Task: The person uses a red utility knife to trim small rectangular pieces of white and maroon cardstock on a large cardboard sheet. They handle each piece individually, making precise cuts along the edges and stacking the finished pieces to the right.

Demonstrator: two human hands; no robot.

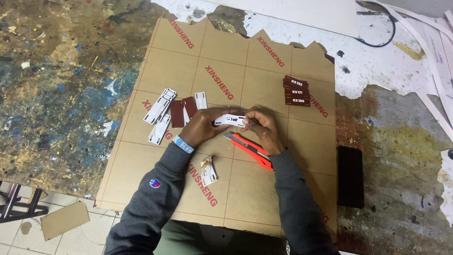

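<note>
Both hands meet over the middle of a large brown paper-covered sheet (pixel 245 189) that lies on a paint-spattered worktop (pixel 61 94). The left hand (pixel 203 126) and the right hand (pixel 264 128) hold one small white tag (pixel 230 120) between them, just above the sheet's centre. The left grip is closed on the tag's left end, thumb on top; the right grip is closed on its right end, fingertips curled over the edge. The tag lies roughly level, with dark marks on its upper face.

An orange utility knife (pixel 249 150) lies on the sheet just below the hands, angled down to the right, its rear end under the right wrist. It looks to be resting there rather than held, though the wrist hides part of it.

Left of the hands, on the sheet, lie several white tags (pixel 160 106) in a loose fan, with two dark brown tags (pixel 181 112) beside them. Toward the sheet's upper right corner sits a small stack of dark brown tags (pixel 296 90) with white markings. Below the left forearm, a scrap of peeled backing (pixel 208 171) lies on the sheet. Off the sheet's right edge, a black phone (pixel 350 175) lies flat on the worktop.

The left wrist wears a pale blue band (pixel 183 144).
</note>
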